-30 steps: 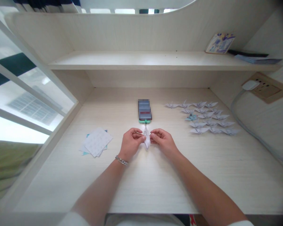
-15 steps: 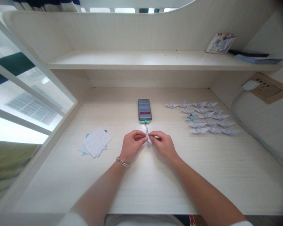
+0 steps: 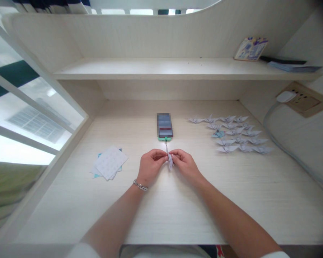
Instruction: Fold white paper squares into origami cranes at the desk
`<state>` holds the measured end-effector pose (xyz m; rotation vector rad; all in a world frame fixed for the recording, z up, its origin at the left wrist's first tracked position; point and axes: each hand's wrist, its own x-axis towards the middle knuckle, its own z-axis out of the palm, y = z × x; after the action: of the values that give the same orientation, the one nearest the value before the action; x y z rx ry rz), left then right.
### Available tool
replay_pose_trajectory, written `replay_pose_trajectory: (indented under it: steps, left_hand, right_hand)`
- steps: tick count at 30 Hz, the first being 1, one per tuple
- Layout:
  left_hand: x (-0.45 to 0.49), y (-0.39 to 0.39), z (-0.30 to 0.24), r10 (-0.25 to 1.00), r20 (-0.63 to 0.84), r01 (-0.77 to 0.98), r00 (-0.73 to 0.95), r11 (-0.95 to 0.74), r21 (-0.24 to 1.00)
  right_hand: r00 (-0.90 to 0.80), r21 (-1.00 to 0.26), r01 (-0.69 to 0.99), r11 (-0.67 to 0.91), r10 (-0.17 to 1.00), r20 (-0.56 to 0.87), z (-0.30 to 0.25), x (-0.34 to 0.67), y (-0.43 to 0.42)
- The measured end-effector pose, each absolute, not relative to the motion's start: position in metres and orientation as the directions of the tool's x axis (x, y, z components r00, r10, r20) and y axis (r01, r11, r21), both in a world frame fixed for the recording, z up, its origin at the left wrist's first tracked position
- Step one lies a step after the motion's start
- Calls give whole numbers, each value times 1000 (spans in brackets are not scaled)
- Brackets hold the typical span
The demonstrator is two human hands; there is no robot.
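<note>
Your left hand (image 3: 152, 162) and right hand (image 3: 186, 163) pinch the folded paper (image 3: 170, 165) between them, the phone (image 3: 165, 125) just beyond your grip, so line up its edges before pressing each crease gently.

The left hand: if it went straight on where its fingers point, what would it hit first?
The folded paper it touches, then apparently the right hand just beyond, though depth is hard to judge.
</note>
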<state>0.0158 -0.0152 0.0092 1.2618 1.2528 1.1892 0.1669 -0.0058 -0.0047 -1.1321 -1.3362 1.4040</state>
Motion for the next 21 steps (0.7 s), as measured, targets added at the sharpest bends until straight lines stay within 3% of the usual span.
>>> replay_pose_trajectory:
  steps: [8, 11, 21]
  left_hand:
    - [17, -16, 11, 999, 33, 72, -33, -30, 997]
    - [17, -14, 8, 998, 35, 36, -60, -33, 999]
    - [13, -13, 6, 999, 43, 154, 33, -47, 987]
  right_hand:
    - [-313, -971, -136, -195, 939, -144, -6, 162, -7]
    - [-275, -969, -140, -204, 948, -160, -6, 161, -7]
    - [-202, -963, -180, -201, 966, -163, -2, 162, -3]
